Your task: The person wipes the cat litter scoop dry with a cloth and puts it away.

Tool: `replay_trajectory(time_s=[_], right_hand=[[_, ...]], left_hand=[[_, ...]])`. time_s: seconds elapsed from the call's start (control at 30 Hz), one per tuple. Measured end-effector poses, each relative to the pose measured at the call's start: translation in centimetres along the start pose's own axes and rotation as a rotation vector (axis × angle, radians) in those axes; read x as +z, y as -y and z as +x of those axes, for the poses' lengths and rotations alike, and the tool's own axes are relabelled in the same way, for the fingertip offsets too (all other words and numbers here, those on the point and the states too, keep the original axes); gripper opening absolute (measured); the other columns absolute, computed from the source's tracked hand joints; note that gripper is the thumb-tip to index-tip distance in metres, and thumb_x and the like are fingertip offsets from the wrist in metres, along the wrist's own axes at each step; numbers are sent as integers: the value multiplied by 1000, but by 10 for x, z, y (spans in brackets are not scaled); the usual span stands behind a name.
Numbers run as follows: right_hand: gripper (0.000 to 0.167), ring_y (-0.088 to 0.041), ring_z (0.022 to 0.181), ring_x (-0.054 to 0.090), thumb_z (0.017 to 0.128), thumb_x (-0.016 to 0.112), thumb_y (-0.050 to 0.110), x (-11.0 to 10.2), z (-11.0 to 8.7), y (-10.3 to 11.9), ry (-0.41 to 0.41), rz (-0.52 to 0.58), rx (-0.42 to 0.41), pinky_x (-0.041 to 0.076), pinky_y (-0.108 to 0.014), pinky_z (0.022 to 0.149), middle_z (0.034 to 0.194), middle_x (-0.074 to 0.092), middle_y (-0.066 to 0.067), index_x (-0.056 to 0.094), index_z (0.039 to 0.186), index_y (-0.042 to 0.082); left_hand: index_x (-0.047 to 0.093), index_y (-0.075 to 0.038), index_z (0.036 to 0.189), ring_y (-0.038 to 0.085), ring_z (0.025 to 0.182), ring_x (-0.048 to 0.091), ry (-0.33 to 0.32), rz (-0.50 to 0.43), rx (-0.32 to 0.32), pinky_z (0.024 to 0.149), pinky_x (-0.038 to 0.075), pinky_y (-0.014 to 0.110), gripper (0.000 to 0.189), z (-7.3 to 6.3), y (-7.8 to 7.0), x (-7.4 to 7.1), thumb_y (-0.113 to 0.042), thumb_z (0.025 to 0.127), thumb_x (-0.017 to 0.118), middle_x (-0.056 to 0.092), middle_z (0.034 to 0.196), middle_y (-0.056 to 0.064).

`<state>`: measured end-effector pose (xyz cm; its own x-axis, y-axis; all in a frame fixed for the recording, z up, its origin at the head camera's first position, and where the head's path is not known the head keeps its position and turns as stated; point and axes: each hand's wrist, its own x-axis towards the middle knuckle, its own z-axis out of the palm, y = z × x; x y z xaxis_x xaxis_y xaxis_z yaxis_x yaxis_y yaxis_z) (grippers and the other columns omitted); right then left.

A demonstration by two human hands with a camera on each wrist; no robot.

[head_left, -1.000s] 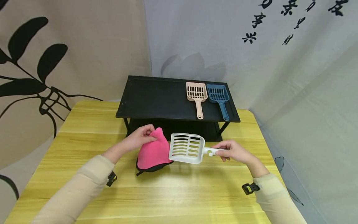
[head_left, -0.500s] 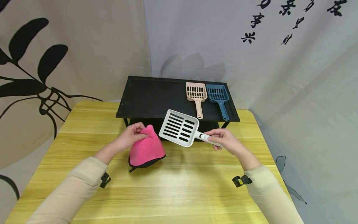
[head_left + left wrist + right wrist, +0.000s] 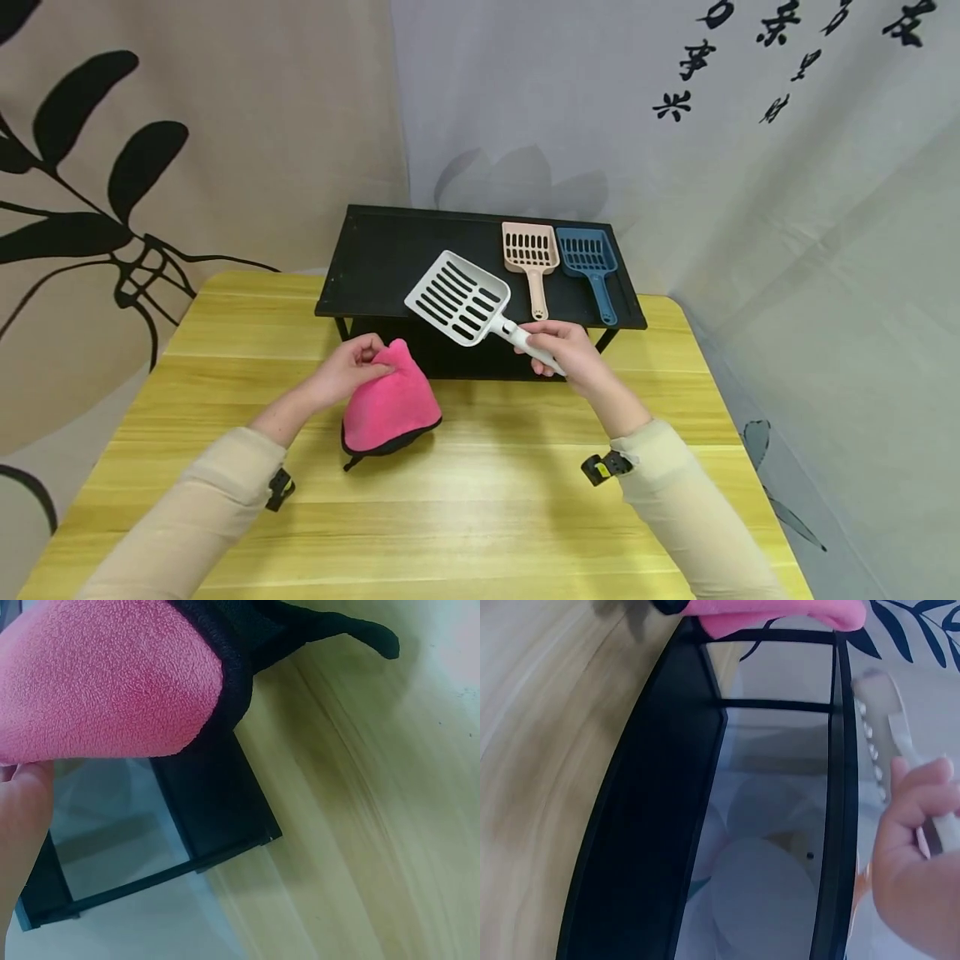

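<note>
My right hand [image 3: 558,350] grips the handle of a white slotted litter scoop [image 3: 459,298], whose head is held at the front edge of the black shelf's top, pointing up and to the left. With thumb and fingers my left hand [image 3: 352,367] pinches the peak of a pink cloth [image 3: 393,402] with black edging, which hangs in front of the shelf at the left. The cloth's black trim and loop [image 3: 360,630] show in the left wrist view. In the right wrist view, the scoop [image 3: 885,712] appears edge-on beside the shelf's top board.
A black two-tier shelf [image 3: 420,250] stands at the back of the wooden table [image 3: 480,517]. A pink litter scoop [image 3: 529,248] and a blue one [image 3: 588,252] lie side by side on its top right. Printed fabric [image 3: 285,125] hangs behind.
The white scoop has risen and moved left and away, from in front of the shelf to its top edge, tilting as it went. The pink cloth has shifted left, apart from the scoop.
</note>
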<state>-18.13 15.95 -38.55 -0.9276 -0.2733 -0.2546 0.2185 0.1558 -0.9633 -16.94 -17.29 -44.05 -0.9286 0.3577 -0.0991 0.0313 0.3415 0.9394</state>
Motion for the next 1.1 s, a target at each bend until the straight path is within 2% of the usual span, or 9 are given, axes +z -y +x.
replay_trajectory(time_s=[0.17, 0.33, 0.63, 0.77, 0.97, 1.1], right_hand=[[34, -8, 48, 51, 93, 47, 7, 15, 6, 5, -59, 59, 28, 40, -16, 47, 81, 65, 0, 53, 125, -4], [35, -7, 49, 52, 94, 46, 9, 27, 9, 6, -76, 110, 49, 42, -15, 48, 83, 64, -3, 51, 128, -1], [36, -7, 53, 54, 98, 45, 18, 38, 15, 7, -102, 23, 97, 44, -16, 51, 98, 64, -11, 49, 132, 6], [38, -6, 55, 55, 100, 42, 20, 42, 17, 10, -100, 38, 114, 45, -16, 51, 105, 62, -16, 44, 135, 4], [40, -6, 54, 56, 99, 44, 21, 44, 19, 14, -97, 56, 129, 45, -16, 51, 94, 61, -9, 42, 134, 2], [41, -7, 55, 58, 98, 46, 21, 38, 17, 15, -61, 16, 147, 47, -17, 52, 91, 60, -8, 41, 133, 0]], left_hand=[[51, -2, 93, 11, 68, 48, 12, -8, -17, 58, 40, 20, 12, -3, -1, -2, -8, 90, 61, 52, 81, 3], [51, -2, 93, 10, 69, 49, 15, -7, -16, 59, 41, 20, 11, -4, 1, -2, -7, 89, 61, 53, 81, 3], [50, -2, 93, 13, 71, 51, 43, 1, -22, 60, 42, 21, 14, -2, 5, 2, -10, 90, 61, 57, 84, 5], [50, -2, 93, 12, 71, 51, 46, -3, -25, 60, 42, 21, 13, -2, 5, 3, -10, 90, 61, 58, 84, 5], [50, -2, 93, 11, 73, 53, 44, -9, -21, 62, 44, 21, 13, -3, 4, 4, -9, 90, 61, 60, 86, 5], [50, -2, 92, 11, 74, 54, 46, -7, -14, 63, 44, 21, 14, -4, 3, 5, -10, 90, 61, 60, 87, 6]])
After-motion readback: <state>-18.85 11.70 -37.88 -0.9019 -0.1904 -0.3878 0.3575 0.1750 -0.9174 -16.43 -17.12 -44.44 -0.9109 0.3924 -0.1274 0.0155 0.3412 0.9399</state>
